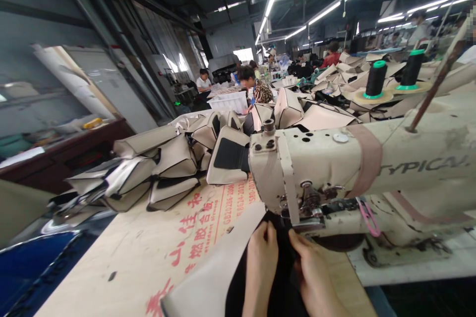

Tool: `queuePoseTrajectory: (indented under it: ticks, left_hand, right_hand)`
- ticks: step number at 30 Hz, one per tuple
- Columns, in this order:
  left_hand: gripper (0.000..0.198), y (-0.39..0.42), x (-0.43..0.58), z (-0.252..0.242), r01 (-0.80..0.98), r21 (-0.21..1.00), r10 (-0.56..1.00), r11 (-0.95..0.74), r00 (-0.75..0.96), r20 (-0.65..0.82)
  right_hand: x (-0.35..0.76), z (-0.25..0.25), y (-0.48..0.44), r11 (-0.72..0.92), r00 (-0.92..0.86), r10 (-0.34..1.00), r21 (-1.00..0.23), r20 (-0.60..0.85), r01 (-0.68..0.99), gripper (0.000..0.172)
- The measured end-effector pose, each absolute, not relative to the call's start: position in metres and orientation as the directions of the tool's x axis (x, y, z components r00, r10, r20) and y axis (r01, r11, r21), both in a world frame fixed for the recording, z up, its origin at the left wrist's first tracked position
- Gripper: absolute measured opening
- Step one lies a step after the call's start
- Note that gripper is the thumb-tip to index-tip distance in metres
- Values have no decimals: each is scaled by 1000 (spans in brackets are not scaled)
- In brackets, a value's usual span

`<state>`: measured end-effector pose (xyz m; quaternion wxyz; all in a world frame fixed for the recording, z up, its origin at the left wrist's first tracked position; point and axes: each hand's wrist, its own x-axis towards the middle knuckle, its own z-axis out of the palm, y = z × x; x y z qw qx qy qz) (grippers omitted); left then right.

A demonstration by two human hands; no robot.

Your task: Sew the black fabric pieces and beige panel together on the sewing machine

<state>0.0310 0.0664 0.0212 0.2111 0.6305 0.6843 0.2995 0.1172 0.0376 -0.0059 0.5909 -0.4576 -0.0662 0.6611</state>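
Both my hands rest on a workpiece of black fabric (284,277) joined to a beige leatherette panel (219,267), right under the head of a cream sewing machine (323,163). My left hand (260,267) presses flat on the black fabric, fingers pointing at the needle area (293,223). My right hand (316,277) lies beside it, fingers reaching the presser foot and pinching the fabric edge. The needle itself is hidden behind the machine head.
A pile of sewn beige-and-black covers (167,158) sits on the plywood table (148,257) to the left. Two black thread cones (375,79) stand at the back right. Other people sit at benches further back. A dark desk (63,153) is at the left.
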Motion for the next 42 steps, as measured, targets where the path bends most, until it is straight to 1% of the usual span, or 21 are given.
queuePoseTrajectory:
  ticks: [1, 3, 6, 8, 9, 11, 13, 15, 18, 19, 21, 24, 28, 34, 42]
  left_hand:
    - [37, 64, 31, 22, 757, 652, 989, 33, -117, 86]
    - [40, 58, 32, 26, 832, 554, 993, 17, -80, 89]
    - [41, 49, 41, 35, 951, 308, 991, 9, -50, 126]
    - [46, 48, 49, 40, 983, 177, 991, 54, -75, 114]
    - [49, 49, 52, 42, 986, 143, 990, 86, -100, 98]
    - [48, 52, 57, 43, 986, 118, 989, 114, -124, 78]
    - [44, 56, 57, 43, 980, 164, 989, 117, -130, 74]
    - [40, 59, 52, 39, 948, 305, 988, 92, -125, 91]
    - [39, 60, 43, 31, 813, 582, 986, 20, -113, 125]
    - [40, 60, 40, 28, 767, 642, 987, 10, -112, 119]
    - [42, 60, 37, 22, 714, 700, 991, 26, -110, 75]
    - [43, 60, 37, 19, 698, 713, 993, 68, -115, 18]
    - [43, 61, 36, 21, 719, 691, 996, 74, -94, -8]
    - [39, 62, 31, 25, 719, 694, 999, 44, -35, -27]
    - [41, 63, 34, 25, 688, 721, 997, 81, -64, -51]
  right_hand:
    - [117, -4, 37, -290, 119, 841, -625, -527, -725, 52]
    - [117, -2, 35, -294, 117, 838, -620, -533, -727, 51]
    - [118, 0, 32, -302, 85, 850, -613, -519, -730, 45]
    - [118, -2, 32, -297, 58, 868, -609, -494, -736, 42]
    - [118, -3, 32, -295, 50, 874, -610, -483, -736, 41]
    - [117, -5, 33, -290, 47, 884, -625, -465, -725, 38]
    - [117, -7, 34, -289, 54, 889, -650, -454, -703, 35]
    - [117, -8, 35, -294, 56, 886, -652, -460, -699, 34]
    - [117, -11, 35, -307, 67, 864, -629, -499, -715, 40]
    - [118, -12, 35, -309, 75, 857, -625, -510, -717, 42]
    - [118, -13, 34, -314, 78, 850, -620, -521, -719, 46]
    - [118, -13, 33, -321, 78, 843, -615, -532, -721, 48]
    - [118, -12, 33, -304, 117, 845, -649, -522, -697, 47]
    - [119, -15, 35, -309, 93, 861, -660, -500, -685, 38]
    - [121, -19, 36, -295, 110, 867, -679, -486, -672, 25]
